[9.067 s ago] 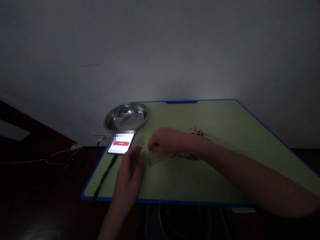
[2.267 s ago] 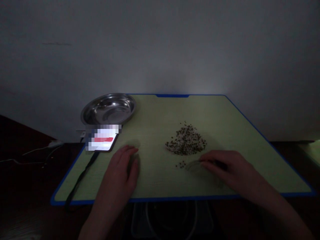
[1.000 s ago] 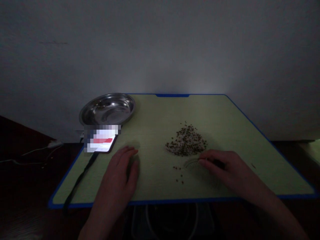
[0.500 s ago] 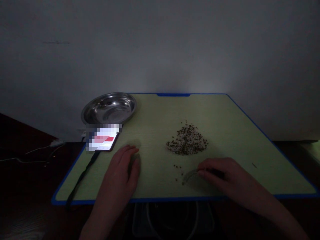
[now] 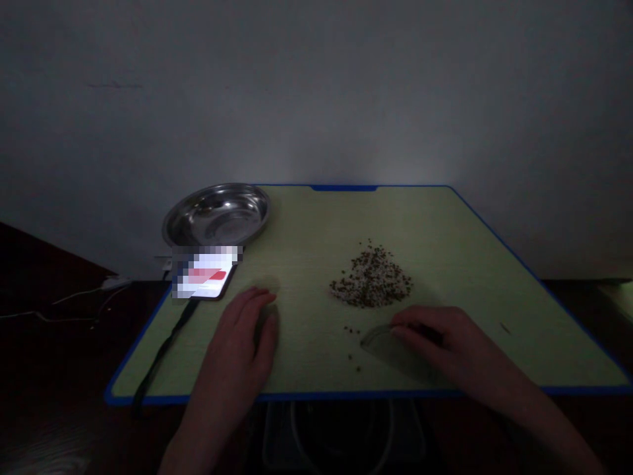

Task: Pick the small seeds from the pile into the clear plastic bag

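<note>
My right hand (image 5: 438, 333) pinches a pair of slim, curved tweezers (image 5: 376, 331) between thumb and fingers. Their tip points left, down at the table, by one of the small dark beans (image 5: 351, 357) scattered in front of the pile. Just beyond lies a mixed pile (image 5: 372, 277) of pale grains and dark beans. My left hand (image 5: 243, 333) rests on the table left of the pile, fingers loosely stretched and thumb apart, holding nothing. Dim light hides whether anything sits between the tweezer tips.
A steel basin (image 5: 217, 214) stands at the back left of the pale green table (image 5: 306, 231). In front of it lies a lit phone (image 5: 212, 280) with a black strap (image 5: 165, 346). A dark round container (image 5: 341, 435) sits below the table's front edge. A wall rises behind.
My right hand has shifted slightly away from me, and the tweezer tip has moved from a nearer bean to a spot farther up. My left hand stays in place.
</note>
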Demonstrator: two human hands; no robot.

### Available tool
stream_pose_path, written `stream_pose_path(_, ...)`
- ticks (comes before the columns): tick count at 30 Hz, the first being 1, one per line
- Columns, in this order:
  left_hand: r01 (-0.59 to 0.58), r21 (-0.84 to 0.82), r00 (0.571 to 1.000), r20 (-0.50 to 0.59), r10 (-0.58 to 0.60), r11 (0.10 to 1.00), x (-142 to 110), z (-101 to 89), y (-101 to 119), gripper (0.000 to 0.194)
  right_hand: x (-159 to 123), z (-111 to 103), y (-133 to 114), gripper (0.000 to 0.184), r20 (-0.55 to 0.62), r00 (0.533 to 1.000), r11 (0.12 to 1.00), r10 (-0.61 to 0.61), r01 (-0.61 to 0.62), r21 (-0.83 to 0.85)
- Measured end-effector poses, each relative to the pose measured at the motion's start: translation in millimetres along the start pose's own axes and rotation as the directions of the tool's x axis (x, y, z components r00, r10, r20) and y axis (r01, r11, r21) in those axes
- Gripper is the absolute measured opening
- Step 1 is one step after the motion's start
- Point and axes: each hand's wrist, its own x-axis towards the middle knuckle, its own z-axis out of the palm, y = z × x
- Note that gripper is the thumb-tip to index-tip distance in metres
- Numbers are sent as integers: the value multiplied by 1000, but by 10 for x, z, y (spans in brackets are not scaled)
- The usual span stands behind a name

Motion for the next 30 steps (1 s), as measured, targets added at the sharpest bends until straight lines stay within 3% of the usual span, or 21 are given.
stream_pose_path(5,1,4,1000,4,-1,1000,10,-2,0,31,45,10,-31,23,-11,999,999,-40,40,13)
stream_pose_path(15,17,-14,1000,13,-17,1000,14,-6,6,29,69,100,-204,20,124,986,994,-106,106,9)
stream_pose_path(22,5,-3,1000,-1,-5,1000,-3,-5,5,30,57,-76,-69,26,-27,999,998,-39,37,-47)
stream_pose_path(30,-2,-1,1000,10,2,1000,-2,7,-11,31,83,-61,-27,27,-58,997,997,-44,40,-73)
